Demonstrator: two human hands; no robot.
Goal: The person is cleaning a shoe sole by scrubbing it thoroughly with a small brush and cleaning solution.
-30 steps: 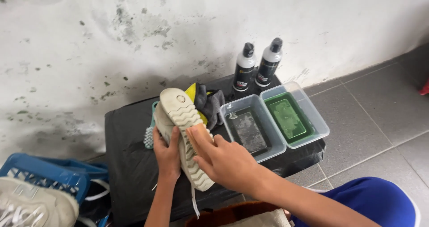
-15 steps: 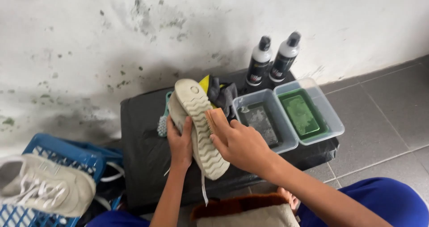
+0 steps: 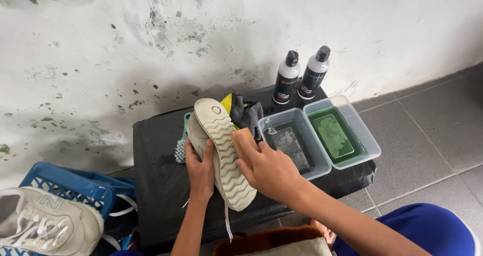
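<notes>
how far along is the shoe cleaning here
Setup looks done: two tubs hold liquid. In hand: the left hand grips a shoe sole up while the right hand presses on the sole. Left: a second shoe waits in the blue basket.

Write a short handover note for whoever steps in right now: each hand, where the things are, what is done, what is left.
Left hand grips the pale rubber-soled shoe, sole up, over the black table.
Right hand presses on the sole, fingers flat.
Teal bristle brush lies behind the shoe; clear tub of grey water and clear tub of green liquid sit to the right.
Done: cannot tell.
Left: sole looks grimy; second pale shoe waits in the blue basket.
</notes>
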